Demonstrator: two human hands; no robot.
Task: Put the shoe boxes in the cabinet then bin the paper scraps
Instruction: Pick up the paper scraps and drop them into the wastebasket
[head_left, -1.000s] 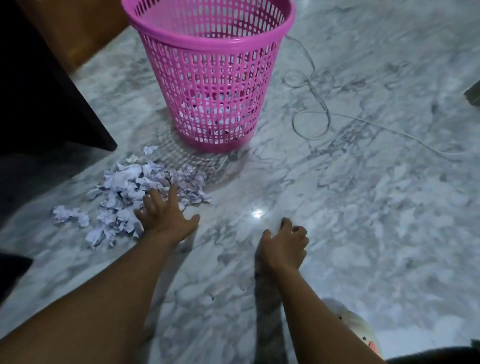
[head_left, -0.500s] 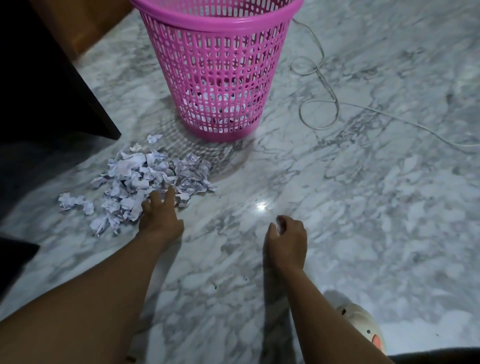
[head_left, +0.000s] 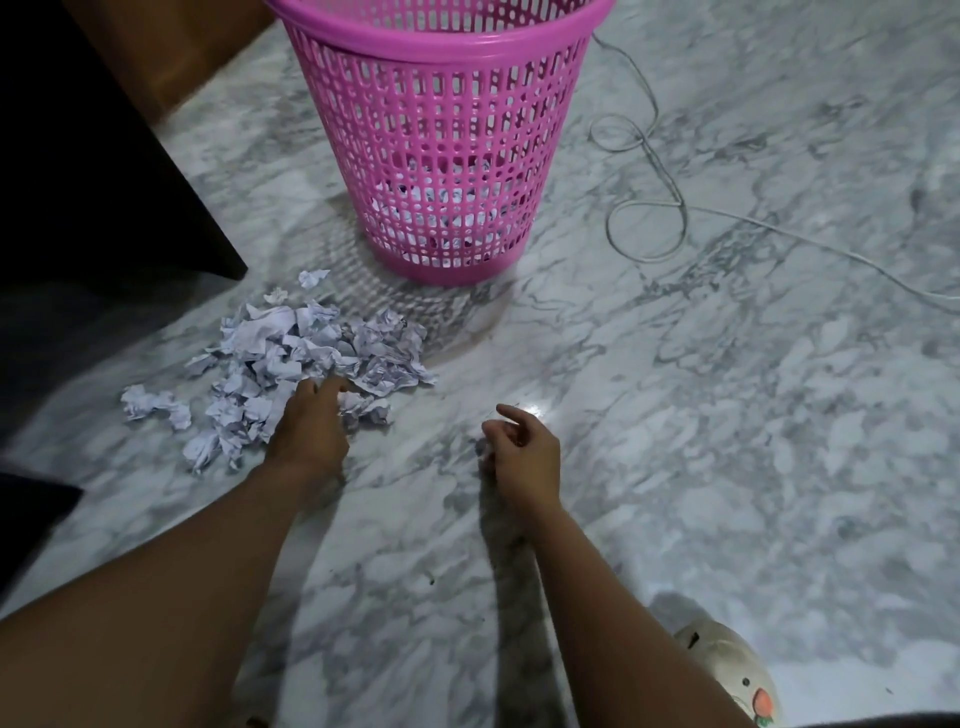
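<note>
Pink plastic mesh is my landmark: the bin stands upright on the marble floor, and something white shows through its lattice near the bottom, paper by the look of it. The paper scraps lie in a loose heap on the floor just short of the bin's base, on the side nearer the dark furniture, with one stray ball a little farther from the bin.

My left hand is at the edge of the heap farthest from the bin, its fingers down among the crumpled pieces. They are blurred, so I cannot tell whether they have closed on any. My right hand hangs loosely curled and empty, apart from the heap and about as far from the bin.

I judge the scraps almost weightless, soft and springy. They will crush without harm, but a pinch would take one or two and let others flutter off. I would rake them together against the smooth floor and scoop from underneath with both hands cupped, then lift over the bin's rim. A thin cord loops beyond the bin's other side, well away from the heap. No shoe boxes are in view.
</note>
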